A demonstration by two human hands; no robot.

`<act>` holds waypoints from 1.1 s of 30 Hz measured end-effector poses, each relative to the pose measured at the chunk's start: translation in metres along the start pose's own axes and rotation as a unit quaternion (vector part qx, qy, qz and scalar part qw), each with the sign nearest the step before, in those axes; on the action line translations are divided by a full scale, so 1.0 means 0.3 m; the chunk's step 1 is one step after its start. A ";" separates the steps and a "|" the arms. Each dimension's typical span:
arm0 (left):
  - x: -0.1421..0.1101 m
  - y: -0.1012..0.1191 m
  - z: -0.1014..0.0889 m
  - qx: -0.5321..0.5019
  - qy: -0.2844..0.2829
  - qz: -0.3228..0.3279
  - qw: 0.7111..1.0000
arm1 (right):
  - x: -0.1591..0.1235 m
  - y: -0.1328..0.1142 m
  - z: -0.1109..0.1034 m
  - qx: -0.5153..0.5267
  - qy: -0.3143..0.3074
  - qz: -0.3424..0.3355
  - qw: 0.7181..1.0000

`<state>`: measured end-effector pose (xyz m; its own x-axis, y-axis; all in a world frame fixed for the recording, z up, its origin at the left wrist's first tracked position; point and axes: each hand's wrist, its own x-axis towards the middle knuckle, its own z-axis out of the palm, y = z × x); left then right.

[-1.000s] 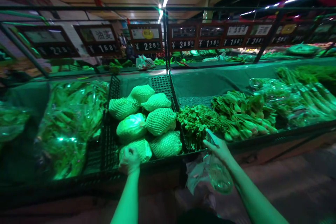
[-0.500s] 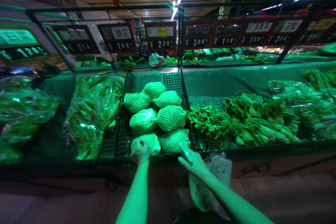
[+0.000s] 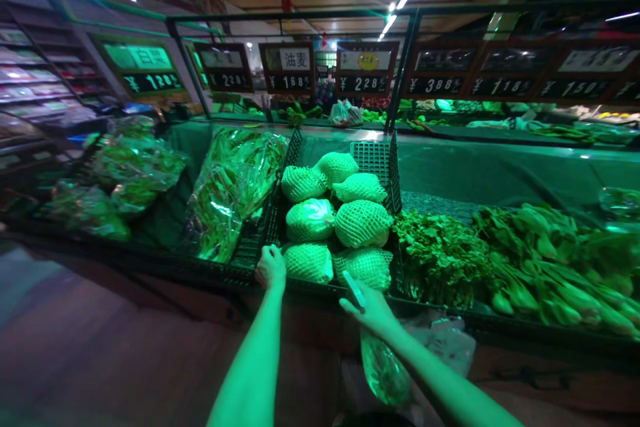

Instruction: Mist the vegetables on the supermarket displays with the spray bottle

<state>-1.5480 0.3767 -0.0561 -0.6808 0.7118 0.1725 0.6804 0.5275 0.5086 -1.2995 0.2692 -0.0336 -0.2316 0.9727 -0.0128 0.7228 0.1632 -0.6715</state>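
Observation:
My left hand (image 3: 271,267) is a closed fist at the front rim of a black plastic crate (image 3: 256,240), just left of the nearest net-wrapped cabbage (image 3: 309,261). Several more netted cabbages (image 3: 363,223) are piled in the crate. My right hand (image 3: 373,310) is in front of the crate's right corner. It grips the top of a clear plastic bag (image 3: 384,370) with greens in it, which hangs below the hand.
Bagged leafy greens (image 3: 227,190) lie left of the crate; loose herbs (image 3: 440,253) and bok choy (image 3: 545,260) lie to the right. Price signs (image 3: 364,72) hang on a metal frame above. Another plastic bag (image 3: 447,340) hangs at the counter front. Floor lies lower left.
My view has swung left. My left hand slid off the front cabbage to the crate's rim. My right hand carried the bag left, from the herbs to in front of the crate.

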 end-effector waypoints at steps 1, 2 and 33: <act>0.016 -0.007 -0.003 0.005 -0.006 -0.010 1.000 | 0.021 -0.047 0.019 -0.005 -0.020 -0.002 1.000; 0.027 -0.009 -0.002 0.010 -0.010 -0.018 1.000 | 0.041 -0.093 0.038 -0.012 -0.039 -0.001 0.999; 0.034 -0.013 -0.005 0.041 -0.032 0.002 0.999 | 0.381 -0.421 -0.004 0.063 0.030 -0.003 0.998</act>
<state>-1.5579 0.3812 -0.0549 -0.6610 0.7408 0.1197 0.7050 0.5583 0.4374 -1.4165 0.3598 0.0508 -0.1940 0.9804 0.0334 0.6333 0.1511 -0.7590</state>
